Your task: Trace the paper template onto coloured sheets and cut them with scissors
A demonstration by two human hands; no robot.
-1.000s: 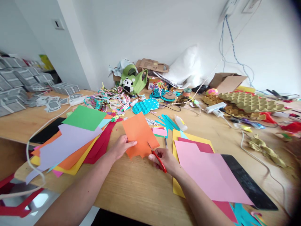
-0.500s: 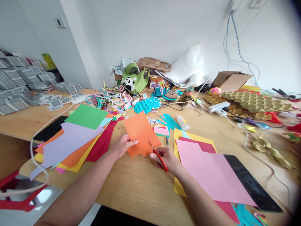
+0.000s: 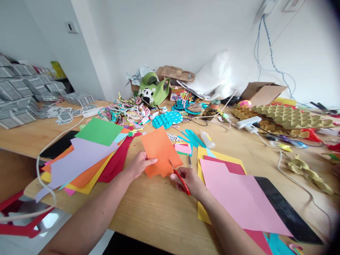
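An orange sheet of paper [image 3: 160, 148] is raised over the wooden table, its lower edge cut ragged. My left hand [image 3: 139, 164] pinches the sheet at its left side, thumb on top and fingers behind. Red-handled scissors [image 3: 183, 183] are gripped in my right hand [image 3: 190, 180], their blades on the lower right part of the orange paper. Part of the handle is hidden by my fingers. Just beyond my right hand lies a pen [image 3: 189, 161], near a small stack of pink and green paper pieces [image 3: 183, 148].
Coloured sheets [image 3: 82, 159] are piled on the left. Pink paper [image 3: 239, 194] lies at right over yellow paper and a black tablet-like slab [image 3: 281, 205]. Farther back are a glue bottle [image 3: 207, 139], blue strips [image 3: 194, 137], pipe cleaners [image 3: 127, 109], a green bag [image 3: 154, 90] and egg trays [image 3: 289, 115].
The view has shifted slightly, so everything sits a little farther right. Both hands keep their hold, and the scissors stay at almost the same spot on the orange paper.
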